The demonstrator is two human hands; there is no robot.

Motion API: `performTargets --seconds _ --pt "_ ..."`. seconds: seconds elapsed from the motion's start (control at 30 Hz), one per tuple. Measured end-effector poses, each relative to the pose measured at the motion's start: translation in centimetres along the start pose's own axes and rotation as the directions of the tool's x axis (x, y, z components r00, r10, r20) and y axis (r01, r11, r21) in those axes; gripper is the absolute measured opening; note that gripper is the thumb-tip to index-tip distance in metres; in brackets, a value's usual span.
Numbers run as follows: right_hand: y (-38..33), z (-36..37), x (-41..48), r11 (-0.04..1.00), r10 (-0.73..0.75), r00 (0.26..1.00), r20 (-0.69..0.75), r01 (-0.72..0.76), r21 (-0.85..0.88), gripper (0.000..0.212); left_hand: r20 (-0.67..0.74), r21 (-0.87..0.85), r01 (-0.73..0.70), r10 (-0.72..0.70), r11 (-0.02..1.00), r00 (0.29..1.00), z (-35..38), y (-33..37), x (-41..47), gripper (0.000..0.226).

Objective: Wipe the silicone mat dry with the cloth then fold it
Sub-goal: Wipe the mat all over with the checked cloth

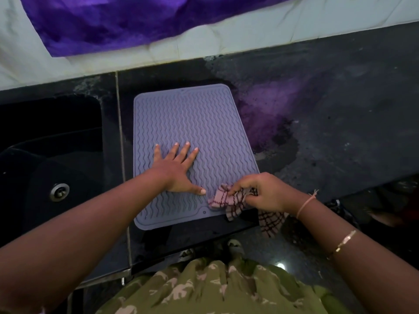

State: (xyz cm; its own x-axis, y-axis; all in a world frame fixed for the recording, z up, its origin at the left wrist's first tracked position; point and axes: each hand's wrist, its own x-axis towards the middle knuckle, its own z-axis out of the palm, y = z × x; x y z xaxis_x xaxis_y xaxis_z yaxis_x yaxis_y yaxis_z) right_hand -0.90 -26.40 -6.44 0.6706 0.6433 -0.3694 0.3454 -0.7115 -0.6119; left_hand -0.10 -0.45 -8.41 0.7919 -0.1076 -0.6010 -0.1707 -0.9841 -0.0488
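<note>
A grey-lilac silicone mat with wavy ridges lies flat on the dark counter, its near edge by the counter's front. My left hand presses flat on the mat's near left half, fingers spread. My right hand grips a pink cloth with dark check lines at the mat's near right corner. Part of the cloth lies on the mat and part hangs over the counter's front edge below my wrist.
A black sink with a metal drain sits left of the mat. The dark counter extends to the right, with a wet patch beside the mat. A tiled wall with purple fabric is behind.
</note>
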Motion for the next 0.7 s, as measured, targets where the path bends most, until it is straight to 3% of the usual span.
performTargets --seconds 0.13,0.23,0.33,0.47,0.7 --pt "0.3 -1.5 -0.3 0.961 0.035 0.996 0.082 -0.056 0.271 0.041 0.017 -0.039 -0.002 0.002 0.999 1.0 0.4 -0.2 -0.1 0.119" --pt "-0.2 -3.2 0.4 0.882 0.082 0.991 -0.103 -0.024 0.47 0.04 0.036 -0.057 0.001 0.001 0.998 0.999 0.8 -0.3 -0.2 0.119" --pt "-1.7 -5.3 2.2 0.785 0.168 0.94 -0.297 0.055 0.617 0.037 0.041 -0.05 0.016 -0.014 0.999 0.999 1.1 -0.2 -0.2 0.119" --pt "-4.2 -7.2 6.4 0.851 0.233 0.854 -0.465 0.052 0.522 0.034 0.07 -0.027 0.056 -0.054 0.998 0.996 0.8 0.2 -0.3 0.118" --pt "-4.7 -8.9 14.2 0.914 0.357 0.71 -0.607 -0.133 0.383 0.049 0.067 0.033 0.084 -0.086 0.996 0.994 0.2 0.9 -0.9 0.114"
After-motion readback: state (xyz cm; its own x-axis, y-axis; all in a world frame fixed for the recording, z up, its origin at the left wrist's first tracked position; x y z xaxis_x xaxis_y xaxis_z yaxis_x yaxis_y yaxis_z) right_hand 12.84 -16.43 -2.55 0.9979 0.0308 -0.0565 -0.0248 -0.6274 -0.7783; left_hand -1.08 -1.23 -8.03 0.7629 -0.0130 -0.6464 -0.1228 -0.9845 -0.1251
